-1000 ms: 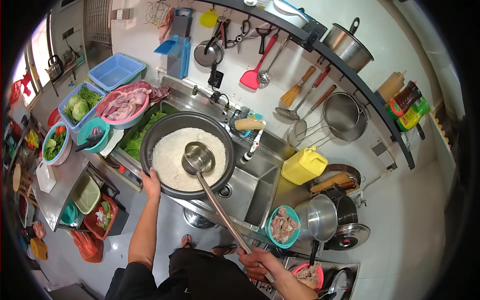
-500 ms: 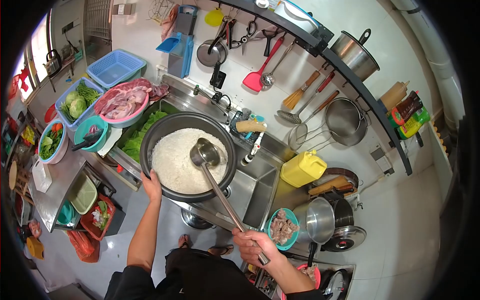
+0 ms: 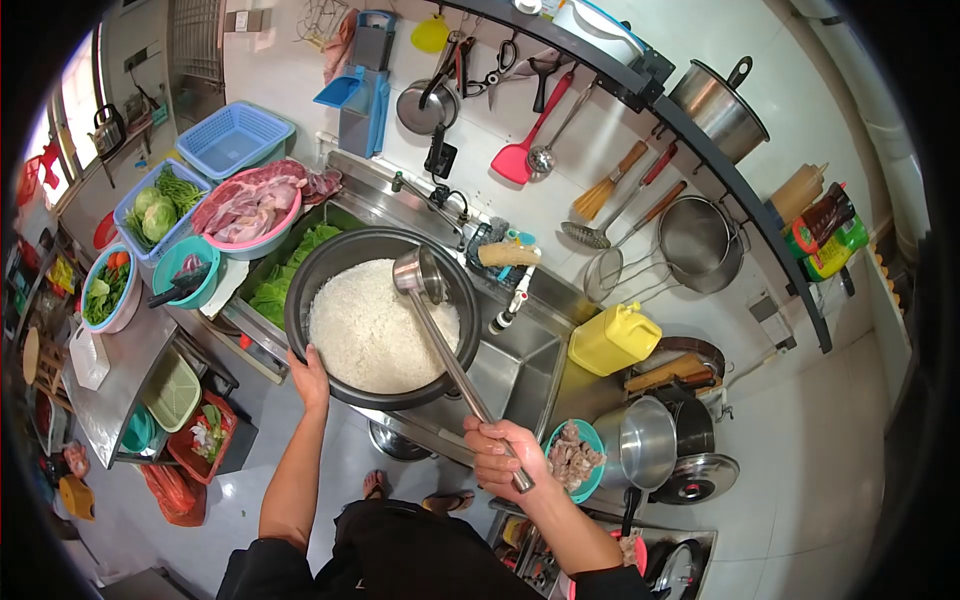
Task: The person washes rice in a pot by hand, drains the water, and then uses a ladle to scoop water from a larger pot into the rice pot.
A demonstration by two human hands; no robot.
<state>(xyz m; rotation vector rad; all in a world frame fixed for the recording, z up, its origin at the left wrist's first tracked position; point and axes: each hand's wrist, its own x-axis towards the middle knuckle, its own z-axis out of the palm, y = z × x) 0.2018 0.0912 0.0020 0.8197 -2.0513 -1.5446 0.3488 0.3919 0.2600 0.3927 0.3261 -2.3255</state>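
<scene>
A large dark pot (image 3: pixel 300 318) holding white rice (image 3: pixel 378 330) sits over the sink. At the pot's near left rim is my left hand (image 3: pixel 309 378), its fingers against the outer wall. My right hand (image 3: pixel 505 455) is closed round the handle of a metal ladle (image 3: pixel 452 365). The ladle's bowl is inside the pot near its far right wall, tilted over the rice. Leafy greens (image 3: pixel 290 270) lie in the sink compartment left of the pot.
Left of the sink stand a pink basin of meat (image 3: pixel 250 205), a blue basket of vegetables (image 3: pixel 160 210) and a teal bowl (image 3: pixel 200 290). On the right are a yellow jug (image 3: pixel 612 338), a teal bowl of meat pieces (image 3: pixel 575 460) and a metal pot (image 3: pixel 640 445). Utensils hang above.
The ladle's bowl has moved up towards the far wall of the pot and tilted. My right hand has shifted slightly up, still gripping the handle. My left hand stays at the rim.
</scene>
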